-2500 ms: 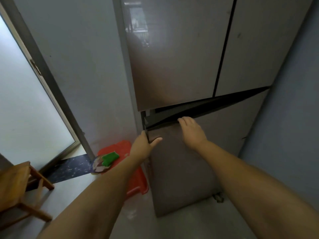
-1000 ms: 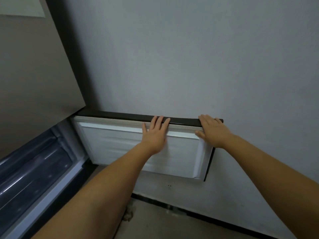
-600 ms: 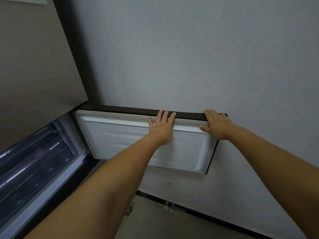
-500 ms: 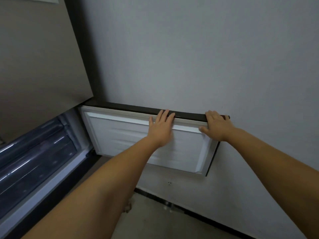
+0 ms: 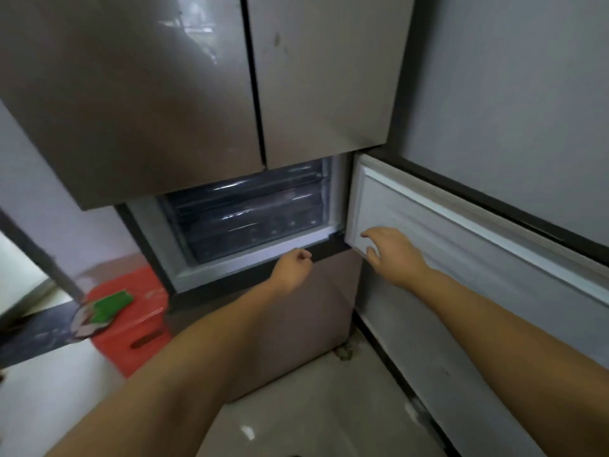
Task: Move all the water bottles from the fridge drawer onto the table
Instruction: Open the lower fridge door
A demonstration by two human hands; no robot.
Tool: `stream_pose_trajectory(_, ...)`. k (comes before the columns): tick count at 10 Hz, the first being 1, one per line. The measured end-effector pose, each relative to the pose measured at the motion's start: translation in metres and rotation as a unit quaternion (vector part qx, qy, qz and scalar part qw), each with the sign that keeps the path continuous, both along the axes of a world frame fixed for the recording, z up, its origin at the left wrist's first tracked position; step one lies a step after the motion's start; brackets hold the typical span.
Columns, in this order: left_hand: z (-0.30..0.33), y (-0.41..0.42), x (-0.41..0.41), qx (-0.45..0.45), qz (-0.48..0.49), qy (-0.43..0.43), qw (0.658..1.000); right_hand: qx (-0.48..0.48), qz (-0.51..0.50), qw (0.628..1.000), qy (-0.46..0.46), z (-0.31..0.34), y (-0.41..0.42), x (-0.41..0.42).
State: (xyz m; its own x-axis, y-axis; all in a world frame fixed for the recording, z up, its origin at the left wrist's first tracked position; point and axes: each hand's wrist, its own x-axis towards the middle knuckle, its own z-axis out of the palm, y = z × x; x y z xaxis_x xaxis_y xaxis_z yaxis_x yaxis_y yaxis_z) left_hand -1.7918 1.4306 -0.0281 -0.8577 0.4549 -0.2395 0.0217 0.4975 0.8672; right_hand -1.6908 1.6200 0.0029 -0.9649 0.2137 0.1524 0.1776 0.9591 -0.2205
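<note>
Drawer (image 5: 250,222) contents dark, indistinct.

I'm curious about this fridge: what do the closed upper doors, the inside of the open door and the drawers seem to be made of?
Upper doors: glossy brownish panels, probably glass or coated metal; they mirror a window. Open door's inner lining: matte white, likely moulded plastic, with raised ridges. Drawers: dark see-through plastic with bright glints.
</note>
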Motion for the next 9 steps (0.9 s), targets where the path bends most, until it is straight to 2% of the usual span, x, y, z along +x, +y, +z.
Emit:
stream_pose_trajectory(1,-0.008,-0.044,-0.031,0.044,0.118,-0.070,0.989,-0.099,0.023,0.994,-0.026,-0.022,-0.032,-0.054)
stream_pose_trajectory(2,-0.010,-0.070,-0.066,0.094,0.184,-0.121,0.971,-0.174,0.030,0.982,-0.072,-0.037,-0.048,-0.108)
stream_pose_trajectory(3,-0.012,-0.085,-0.119,0.144,0.248,-0.158,0.945,-0.250,-0.003,0.965,-0.081,-0.049,-0.056,-0.175)
stream_pose_trajectory(4,-0.016,-0.087,-0.172,0.230,0.311,-0.215,0.897,-0.356,-0.069,0.926,-0.102,-0.054,-0.054,-0.240)
stream_pose_trajectory(5,-0.015,-0.083,-0.207,0.272,0.354,-0.261,0.856,-0.475,-0.150,0.860,-0.111,-0.059,-0.050,-0.288)
stream_pose_trajectory(6,-0.016,-0.079,-0.229,0.326,0.407,-0.264,0.811,-0.570,-0.187,0.796,-0.086,-0.062,-0.048,-0.316)
stream_pose_trajectory(7,-0.025,-0.073,-0.244,0.393,0.446,-0.264,0.760,-0.729,-0.225,0.646,-0.027,-0.062,-0.049,-0.329)
stream_pose_trajectory(8,-0.029,-0.070,-0.246,0.478,0.454,-0.261,0.705,-0.800,-0.211,0.561,0.016,-0.063,-0.052,-0.336)
stream_pose_trajectory(9,-0.028,-0.071,-0.244,0.480,0.447,-0.265,0.707,-0.835,-0.220,0.505,0.016,-0.062,-0.051,-0.333)
